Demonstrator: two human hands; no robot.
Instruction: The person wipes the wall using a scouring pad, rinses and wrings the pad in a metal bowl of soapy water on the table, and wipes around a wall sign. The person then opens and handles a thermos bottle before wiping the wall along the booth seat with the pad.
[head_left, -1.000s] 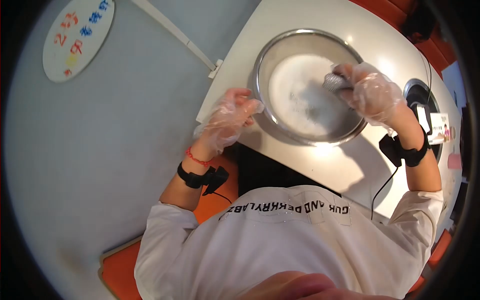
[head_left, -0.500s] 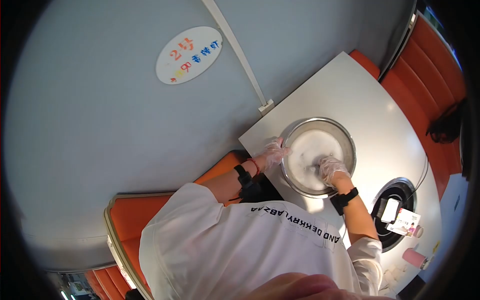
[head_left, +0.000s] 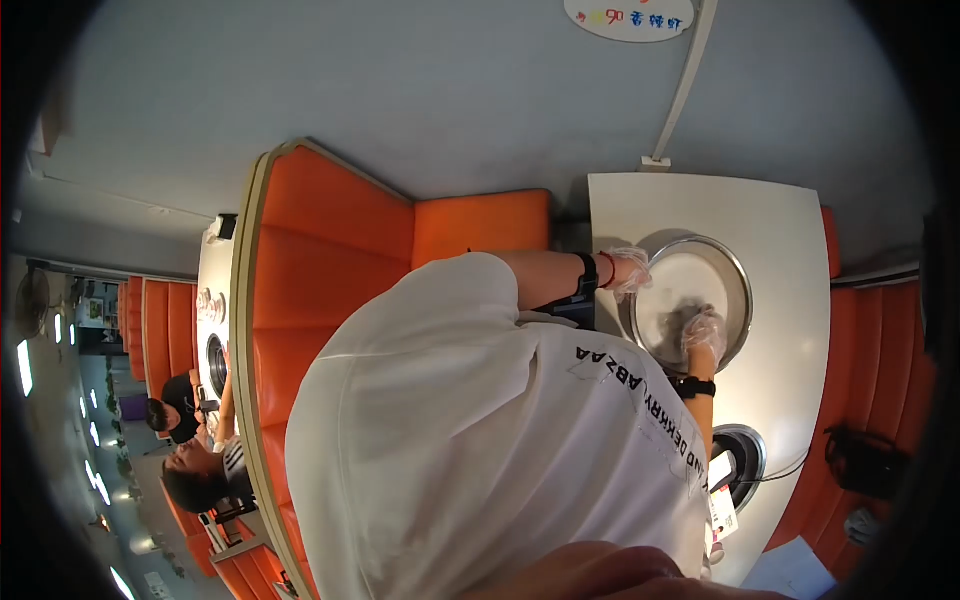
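Observation:
A round metal basin of white, foamy-looking liquid stands on the white table. My left hand, in a clear plastic glove, holds the basin's near-left rim. My right hand, gloved the same way, reaches into the basin with its fingers bunched and pointing down. A grey patch shows in the liquid beside my right fingertips; I cannot tell what it is. The tips of those fingers are partly hidden.
The table meets a grey wall. A black round cooker with a cord and a small printed box lies on my right. Orange seats flank the table. Two people sit at another table far left.
My view has turned, so the basin and table appear farther right and more of the room shows at left. My left hand stays at the rim and my right hand in the basin.

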